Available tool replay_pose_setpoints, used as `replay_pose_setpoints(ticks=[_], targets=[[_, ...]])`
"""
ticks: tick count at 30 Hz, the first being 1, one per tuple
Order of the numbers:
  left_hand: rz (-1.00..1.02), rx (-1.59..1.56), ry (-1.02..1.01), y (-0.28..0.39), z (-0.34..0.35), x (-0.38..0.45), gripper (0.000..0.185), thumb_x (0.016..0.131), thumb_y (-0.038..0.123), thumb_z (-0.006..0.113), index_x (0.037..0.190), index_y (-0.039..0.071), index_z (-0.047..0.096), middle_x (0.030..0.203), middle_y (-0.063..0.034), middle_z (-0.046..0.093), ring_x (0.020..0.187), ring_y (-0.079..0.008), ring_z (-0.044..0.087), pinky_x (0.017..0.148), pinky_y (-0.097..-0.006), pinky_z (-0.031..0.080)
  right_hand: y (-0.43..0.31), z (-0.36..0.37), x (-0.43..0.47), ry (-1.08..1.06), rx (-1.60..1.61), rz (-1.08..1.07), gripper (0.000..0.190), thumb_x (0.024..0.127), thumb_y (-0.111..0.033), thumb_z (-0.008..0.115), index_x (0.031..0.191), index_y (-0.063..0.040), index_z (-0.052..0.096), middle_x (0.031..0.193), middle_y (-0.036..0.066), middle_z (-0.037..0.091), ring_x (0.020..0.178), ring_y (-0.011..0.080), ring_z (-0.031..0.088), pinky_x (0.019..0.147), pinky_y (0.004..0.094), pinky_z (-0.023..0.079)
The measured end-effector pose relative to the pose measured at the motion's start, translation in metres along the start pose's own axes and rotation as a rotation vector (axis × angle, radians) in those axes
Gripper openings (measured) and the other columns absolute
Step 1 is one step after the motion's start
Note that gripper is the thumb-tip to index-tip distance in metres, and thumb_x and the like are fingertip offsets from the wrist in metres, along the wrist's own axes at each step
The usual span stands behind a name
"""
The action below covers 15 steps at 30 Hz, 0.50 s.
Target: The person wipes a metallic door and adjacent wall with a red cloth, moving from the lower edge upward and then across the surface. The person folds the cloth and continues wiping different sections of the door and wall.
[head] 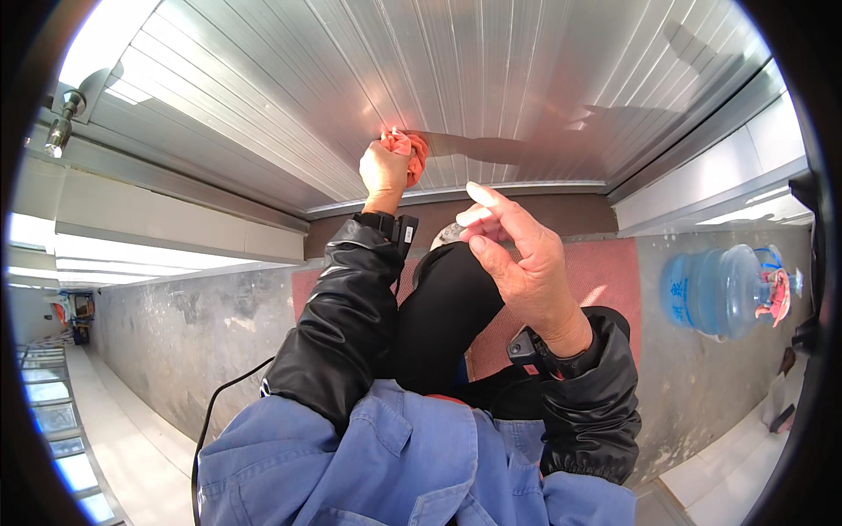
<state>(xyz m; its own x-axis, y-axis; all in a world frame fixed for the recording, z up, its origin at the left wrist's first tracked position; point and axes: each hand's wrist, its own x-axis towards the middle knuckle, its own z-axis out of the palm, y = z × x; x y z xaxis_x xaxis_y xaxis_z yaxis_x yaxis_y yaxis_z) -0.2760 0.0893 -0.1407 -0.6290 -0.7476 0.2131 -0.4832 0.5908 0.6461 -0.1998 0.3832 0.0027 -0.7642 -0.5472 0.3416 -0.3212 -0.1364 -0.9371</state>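
A ribbed metal door panel (454,79) rises in front of me. My left hand (383,169) is closed on a crumpled orange-red cloth (414,158), which rests against the lower part of the panel. My right hand (526,263) is raised above my knee with its fingers apart, and nothing is in it. Both wrists carry strapped black devices. A brown sill (566,214) runs under the panel's bottom edge, and a reddish mat (602,273) lies beneath my legs.
On the concrete floor (191,329) at the right stands a large blue water bottle (714,292) with a pinkish cloth (778,296) at its neck. Metal frames border the panel on both sides. A metal handle (60,128) juts out at upper left. A black cable (209,411) hangs beside my left arm.
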Motion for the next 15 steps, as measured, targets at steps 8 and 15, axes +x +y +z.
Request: replay_pose_setpoints(ticks=[8, 15], targets=[[-0.239, -0.313, -0.092, -0.047, 0.048, -0.005, 0.049, 0.079, 0.041, 0.086, 0.086, -0.007, 0.075, 0.075, -0.0181, 0.073, 0.072, -0.0238, 0.072, 0.072, -0.0386, 0.057, 0.003, -0.035, 0.000, 0.033, -0.055, 0.017, 0.052, 0.094, 0.004, 0.066, 0.144, -0.002, 0.056, 0.113, 0.011, 0.071, 0.096, 0.0169, 0.070, 0.088, 0.0303, 0.057], [-0.202, -1.007, 0.042, 0.007, -0.016, 0.005, 0.019, 0.081, 0.002, 0.085, 0.093, -0.003, 0.072, 0.086, -0.0040, 0.070, 0.073, -0.0110, 0.063, 0.065, -0.0282, 0.052, 0.006, -0.031, 0.001, 0.003, -0.108, -0.013, 0.052, 0.091, 0.007, 0.067, 0.141, -0.001, 0.058, 0.112, 0.012, 0.070, 0.095, 0.0179, 0.069, 0.087, 0.0303, 0.058]])
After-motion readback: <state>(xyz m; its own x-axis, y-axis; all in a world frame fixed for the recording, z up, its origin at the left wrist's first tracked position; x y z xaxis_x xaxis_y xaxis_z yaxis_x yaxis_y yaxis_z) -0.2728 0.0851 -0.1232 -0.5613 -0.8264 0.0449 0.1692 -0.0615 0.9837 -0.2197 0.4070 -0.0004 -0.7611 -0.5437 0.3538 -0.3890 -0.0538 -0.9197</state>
